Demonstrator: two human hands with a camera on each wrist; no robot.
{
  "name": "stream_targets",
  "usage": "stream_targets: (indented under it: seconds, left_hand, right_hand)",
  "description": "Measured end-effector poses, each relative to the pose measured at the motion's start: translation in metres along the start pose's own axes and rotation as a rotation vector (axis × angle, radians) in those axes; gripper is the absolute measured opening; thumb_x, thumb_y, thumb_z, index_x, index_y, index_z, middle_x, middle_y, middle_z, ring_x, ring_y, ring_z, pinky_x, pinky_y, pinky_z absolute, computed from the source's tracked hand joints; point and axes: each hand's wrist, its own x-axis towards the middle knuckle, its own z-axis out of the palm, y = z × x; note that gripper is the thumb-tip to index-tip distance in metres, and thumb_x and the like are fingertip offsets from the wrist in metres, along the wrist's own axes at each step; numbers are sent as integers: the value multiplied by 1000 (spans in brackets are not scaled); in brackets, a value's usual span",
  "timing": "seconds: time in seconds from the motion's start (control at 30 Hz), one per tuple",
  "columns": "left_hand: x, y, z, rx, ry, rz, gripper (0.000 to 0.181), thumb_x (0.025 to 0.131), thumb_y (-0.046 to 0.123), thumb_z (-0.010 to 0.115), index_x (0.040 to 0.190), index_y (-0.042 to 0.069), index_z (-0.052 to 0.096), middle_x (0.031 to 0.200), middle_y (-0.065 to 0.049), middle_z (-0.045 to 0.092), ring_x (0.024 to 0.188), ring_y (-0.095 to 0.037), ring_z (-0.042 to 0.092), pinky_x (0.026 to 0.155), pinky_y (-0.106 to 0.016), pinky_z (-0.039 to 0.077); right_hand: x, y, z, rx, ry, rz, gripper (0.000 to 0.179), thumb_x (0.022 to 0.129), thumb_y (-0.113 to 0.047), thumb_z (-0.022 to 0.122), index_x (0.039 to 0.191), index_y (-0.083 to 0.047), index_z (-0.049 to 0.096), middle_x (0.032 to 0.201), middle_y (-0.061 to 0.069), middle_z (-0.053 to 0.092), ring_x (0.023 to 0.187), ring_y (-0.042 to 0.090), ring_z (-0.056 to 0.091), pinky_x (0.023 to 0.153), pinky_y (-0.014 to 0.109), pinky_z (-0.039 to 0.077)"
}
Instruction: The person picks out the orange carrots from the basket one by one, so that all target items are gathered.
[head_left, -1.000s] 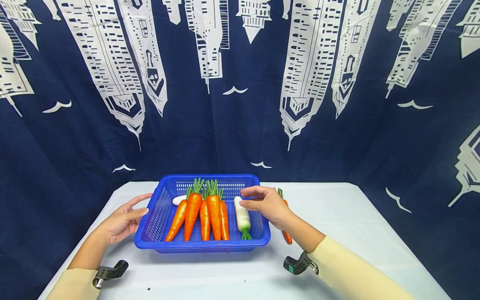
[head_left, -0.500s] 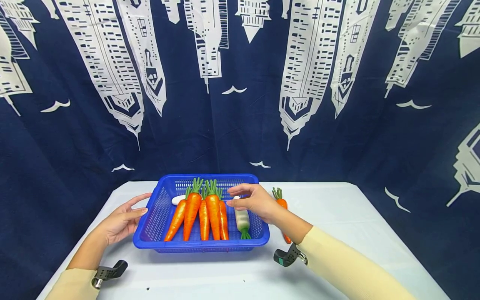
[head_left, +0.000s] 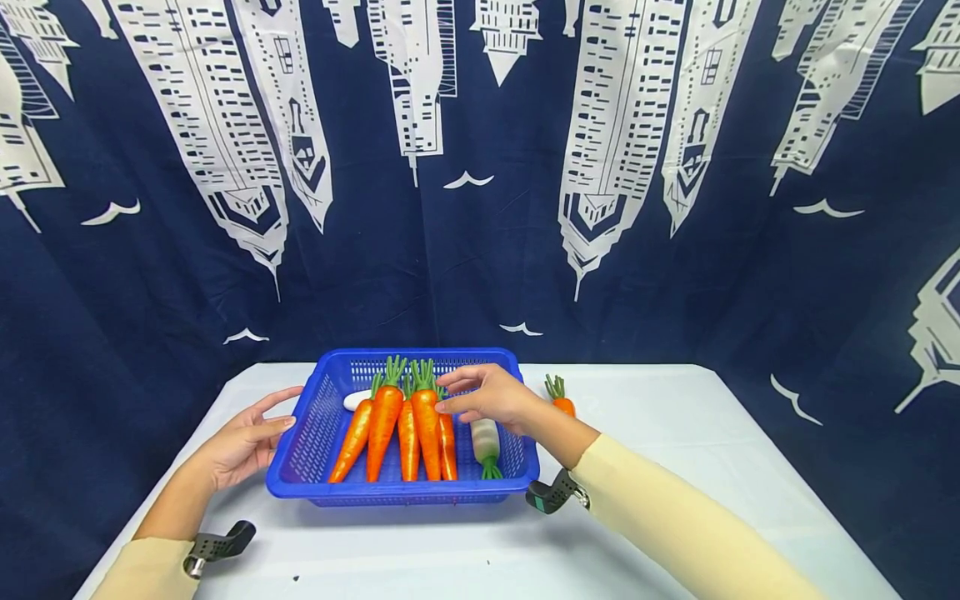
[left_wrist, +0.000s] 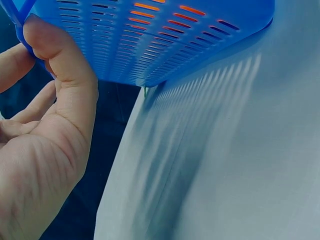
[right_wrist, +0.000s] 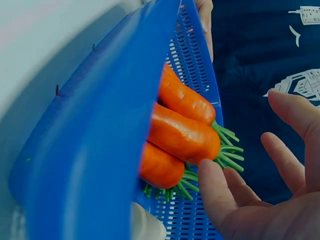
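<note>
Inside a blue perforated plastic basket [head_left: 405, 490] — five orange carrots [head_left: 384, 427] side by side, green tops toward the far wall. To their right, in the same basket, a white daikon radish [head_left: 486, 442], green end nearest; to their left, a white object [head_left: 356, 401], partly hidden. Over the rightmost carrots, the right hand [head_left: 487, 397]: fingers loosely spread, grasping nothing — cannot tell whether touching a carrot. At the basket's left rim, the left hand [head_left: 243, 442]: touches with thumb and finger; cannot tell whether grasping or merely resting. Outside, on the white surface [head_left: 660, 408], a lone carrot [head_left: 564, 407], partly behind the right arm [head_left: 561, 432]. Beyond, a navy curtain [head_left: 487, 275] with printed white buildings.
</note>
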Motion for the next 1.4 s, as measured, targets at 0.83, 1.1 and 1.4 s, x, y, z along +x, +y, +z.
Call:
stream_targets:
  seconds: [0.83, 1.1, 1.4]
  left_hand:
    - [0, -1, 1, 29, 18, 13, 50, 109, 9, 46, 153, 29, 31, 113, 0, 74, 97, -17, 76, 88, -36, 63]
    - [-1, -4, -1, 11, -10, 28, 48, 109, 8, 43, 151, 30, 34, 114, 0, 73, 98, -17, 75, 89, -36, 63]
    - [0, -4, -2, 38, 0, 32, 50, 110, 9, 43, 154, 29, 31, 113, 0, 72, 97, -16, 75, 89, -36, 63]
  right_hand:
    - [34, 2, -5, -227, -80, -23, 47, 81, -5, 84, 126, -6, 71, 132, 19, 67, 121, 31, 65, 92, 49, 62]
    - [43, 4, 1, -260, -127, -32, 44, 81, -4, 84, 123, -9, 73, 133, 18, 65, 126, 32, 61, 87, 40, 64]
    - [50, 9, 1, -221, -146, 7, 46, 79, 1, 84, 123, -9, 73, 132, 19, 65, 108, 26, 69, 90, 45, 63]
